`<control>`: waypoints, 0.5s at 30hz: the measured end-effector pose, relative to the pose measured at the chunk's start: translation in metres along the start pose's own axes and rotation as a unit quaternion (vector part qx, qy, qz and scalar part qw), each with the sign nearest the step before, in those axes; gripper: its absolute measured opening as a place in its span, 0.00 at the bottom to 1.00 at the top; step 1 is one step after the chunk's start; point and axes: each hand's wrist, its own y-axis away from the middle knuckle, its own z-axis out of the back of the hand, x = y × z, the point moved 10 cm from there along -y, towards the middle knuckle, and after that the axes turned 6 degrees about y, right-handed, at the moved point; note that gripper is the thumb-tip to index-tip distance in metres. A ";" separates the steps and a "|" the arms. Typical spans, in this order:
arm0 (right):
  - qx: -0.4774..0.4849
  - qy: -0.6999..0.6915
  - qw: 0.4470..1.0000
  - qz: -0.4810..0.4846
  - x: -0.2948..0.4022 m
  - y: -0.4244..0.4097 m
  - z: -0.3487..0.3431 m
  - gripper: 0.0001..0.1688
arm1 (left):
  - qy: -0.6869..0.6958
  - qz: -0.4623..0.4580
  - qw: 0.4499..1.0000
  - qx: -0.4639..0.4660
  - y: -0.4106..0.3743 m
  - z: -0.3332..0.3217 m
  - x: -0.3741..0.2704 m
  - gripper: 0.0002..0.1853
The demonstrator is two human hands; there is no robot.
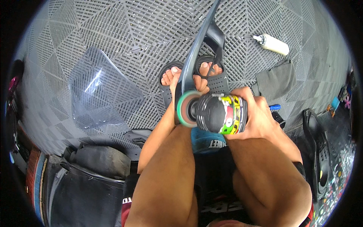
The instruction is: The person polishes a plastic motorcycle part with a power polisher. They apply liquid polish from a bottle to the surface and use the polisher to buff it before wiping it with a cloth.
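Note:
A dark grey glossy plastic trim panel (187, 69), probably a vehicle fairing, stands long and narrow between my knees. My left hand (200, 84) grips its lower part, the thumb side on the left and fingers curled round to the right. My right hand (256, 113) is closed around the body of a small handheld power polisher (211, 113) with colourful stickers. The polisher's round pad (185, 109), green-rimmed and blurred, lies against the panel's lower end. The panel's bottom edge is partly hidden by the pad.
A clear plastic windscreen (102, 93) lies left on the grey tile floor (153, 25). To the right are a bottle of pale liquid (275, 44), a grey cloth (278, 79) and a black plastic part (316, 153). My sandalled feet (211, 71) flank the panel.

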 end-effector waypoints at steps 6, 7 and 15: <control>-0.052 0.019 0.995 -0.080 -0.008 0.007 0.006 0.54 | -0.004 -0.005 1.000 0.025 -0.002 0.001 0.004 0.31; -0.038 0.025 0.997 -0.058 -0.004 0.008 0.004 0.54 | -0.002 -0.006 1.000 0.029 -0.002 0.001 0.004 0.32; -0.065 0.063 0.996 -0.022 0.015 0.007 0.010 0.52 | 0.536 0.071 0.841 0.034 -0.004 0.005 0.025 0.37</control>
